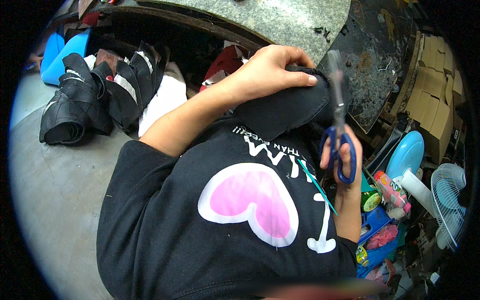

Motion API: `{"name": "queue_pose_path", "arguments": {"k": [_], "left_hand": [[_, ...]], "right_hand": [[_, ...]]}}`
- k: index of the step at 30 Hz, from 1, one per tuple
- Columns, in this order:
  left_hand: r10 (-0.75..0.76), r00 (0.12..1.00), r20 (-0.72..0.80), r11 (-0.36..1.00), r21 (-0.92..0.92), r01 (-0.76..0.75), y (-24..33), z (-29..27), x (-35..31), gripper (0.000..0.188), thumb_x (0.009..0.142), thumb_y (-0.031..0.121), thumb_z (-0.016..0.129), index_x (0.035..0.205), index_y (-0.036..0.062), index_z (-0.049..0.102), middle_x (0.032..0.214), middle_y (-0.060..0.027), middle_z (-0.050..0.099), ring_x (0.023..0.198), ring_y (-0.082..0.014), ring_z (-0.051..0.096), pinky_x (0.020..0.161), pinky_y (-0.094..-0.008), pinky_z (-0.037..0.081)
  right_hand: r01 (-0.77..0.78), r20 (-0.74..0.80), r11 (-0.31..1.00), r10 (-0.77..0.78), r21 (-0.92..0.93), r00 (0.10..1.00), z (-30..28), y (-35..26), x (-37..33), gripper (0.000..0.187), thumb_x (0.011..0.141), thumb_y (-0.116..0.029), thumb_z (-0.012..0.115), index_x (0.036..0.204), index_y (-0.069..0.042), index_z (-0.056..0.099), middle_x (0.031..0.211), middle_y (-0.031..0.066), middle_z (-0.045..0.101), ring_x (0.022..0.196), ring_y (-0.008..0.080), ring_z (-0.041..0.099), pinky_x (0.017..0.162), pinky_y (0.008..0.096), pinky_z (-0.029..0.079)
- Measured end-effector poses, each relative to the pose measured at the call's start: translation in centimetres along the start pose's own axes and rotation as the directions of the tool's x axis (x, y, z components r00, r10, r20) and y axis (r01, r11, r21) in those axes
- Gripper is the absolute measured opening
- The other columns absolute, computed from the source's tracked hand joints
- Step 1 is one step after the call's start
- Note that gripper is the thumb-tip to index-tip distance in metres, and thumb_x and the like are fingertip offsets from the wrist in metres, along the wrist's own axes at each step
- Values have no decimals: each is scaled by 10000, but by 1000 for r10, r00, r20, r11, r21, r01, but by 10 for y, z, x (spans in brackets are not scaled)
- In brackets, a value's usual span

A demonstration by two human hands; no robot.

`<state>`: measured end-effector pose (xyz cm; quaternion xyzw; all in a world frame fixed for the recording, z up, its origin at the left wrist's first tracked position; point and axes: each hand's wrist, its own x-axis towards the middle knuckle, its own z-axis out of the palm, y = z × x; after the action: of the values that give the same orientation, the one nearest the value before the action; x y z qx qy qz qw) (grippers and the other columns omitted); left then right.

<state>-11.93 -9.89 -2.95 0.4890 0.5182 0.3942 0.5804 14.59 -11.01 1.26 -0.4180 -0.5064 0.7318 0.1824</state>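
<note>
My left hand [277, 72] grips a black rounded piece of material [285, 107] at its far edge, with the thumb on top and the other fingers partly hidden behind. The piece is held in front of my chest. In my right hand [350, 155] are scissors with dark blue handles [351, 167], fingers through the loops. Their metal blades [338, 95] point away from me, blurred by motion, beside the right edge of the black piece. Whether the blades touch it I cannot tell. A thin teal strip [317, 187] shows against my black shirt [165, 220].
At left lie bundled black pieces [75, 110], a white cloth [165, 100] and a blue plastic object [62, 55]. A speckled grey tabletop [300, 22] is ahead. To the right are cardboard boxes [432, 90], a fan [447, 195], a pink bottle [392, 190] and a blue basket [372, 222].
</note>
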Motion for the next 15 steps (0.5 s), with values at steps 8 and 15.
{"name": "queue_pose_path", "arguments": {"k": [8,15], "left_hand": [[255,963,-89,955,181,-237,1,11,2,163,950,153,600,990,-5,599,759,-40,620,746,-88,580,683,-257,470],[451,857,-247,835,456,-308,-8,22,-12,116,956,124,565,997,19,537,807,-164,644,747,-295,673,661,-334,503]], "right_hand": [[200,-442,854,-433,-480,786,-2,-8,52,457,788,-33,786,1100,17,456,1030,129,648,851,105,605,773,200,487],[239,-510,965,-261,-111,820,7,-2,58,326,752,-77,778,988,-15,562,899,4,540,800,86,505,749,215,415]]}}
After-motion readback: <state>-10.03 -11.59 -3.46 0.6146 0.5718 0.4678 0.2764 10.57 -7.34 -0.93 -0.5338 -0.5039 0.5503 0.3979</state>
